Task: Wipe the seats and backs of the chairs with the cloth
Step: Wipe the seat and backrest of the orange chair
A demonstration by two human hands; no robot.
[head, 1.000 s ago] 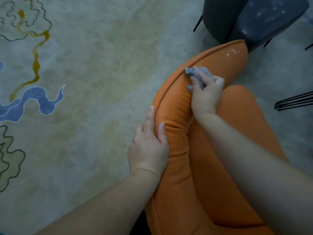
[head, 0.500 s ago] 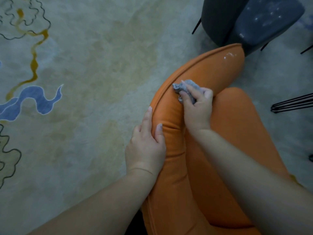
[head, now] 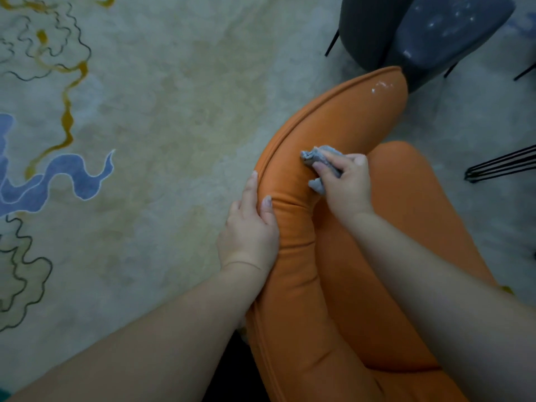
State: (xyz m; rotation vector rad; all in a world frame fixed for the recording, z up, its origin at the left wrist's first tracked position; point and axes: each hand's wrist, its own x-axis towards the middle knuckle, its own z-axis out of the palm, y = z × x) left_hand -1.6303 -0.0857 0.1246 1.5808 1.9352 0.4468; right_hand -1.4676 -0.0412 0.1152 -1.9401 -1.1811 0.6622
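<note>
Two bare hands work on a curved orange leather chair [head: 342,256] seen from above. At the centre, the right hand [head: 345,184] curls its fingers around a small crumpled grey cloth [head: 317,158], pinning it against the inner face of the padded orange backrest [head: 293,181], just left of where the backrest meets the orange seat cushion [head: 412,227]. Part of the cloth pokes out to the left of the fingertips and another fold hangs below them. Just to the near left, the left hand [head: 249,230] rests over the top edge of the backrest, fingers fairly straight and close together: the thumb lies on the inner face and the forefinger runs along the piped outer rim. A crease in the leather sits between the two hands. At the far end of the backrest, a patch of whitish smears [head: 381,87] shows on the leather. Beyond it stands a dark grey upholstered chair [head: 420,33] with thin black legs, its seat dotted with pale specks. Thin black metal rods [head: 501,166] enter from the right edge. Beneath everything lies a pale carpet [head: 174,126] patterned with wavy blue, gold and black lines on its left side.
</note>
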